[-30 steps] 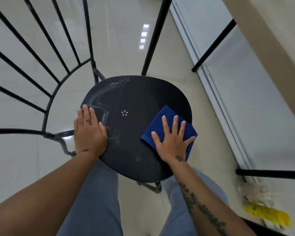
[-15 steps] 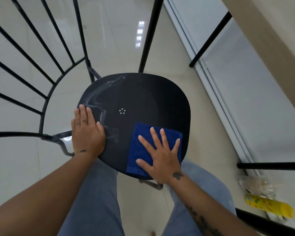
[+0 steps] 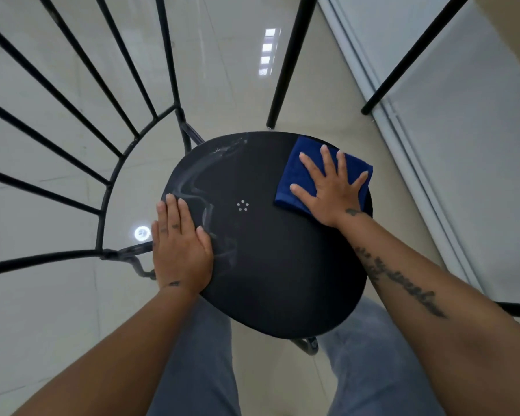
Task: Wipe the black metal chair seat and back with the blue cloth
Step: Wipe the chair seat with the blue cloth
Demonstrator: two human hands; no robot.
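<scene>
a person's left hand lies flat, fingers straight, on the 9 o'clock edge of the black seat; the right hand, fingers spread, presses the folded blue cloth at 1 o'clock; the barred back rises at 10.

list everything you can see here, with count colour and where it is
seat: 1, black, centre
smears: several, whitish, left part of the seat
dots: 5, pale, in a ring at mid-seat
cloth: 1, blue, far right of the seat, under the right hand
back bars: several, black, fanning out left of the seat
poles: 2, black, slanted, beyond the seat
floor: pale glossy tiles, all around
wall panel: 1, pale grey, right
trousers: grey-blue, bottom
left hand: flat on the seat's left edge
right hand: fingers spread, flat on the cloth
</scene>
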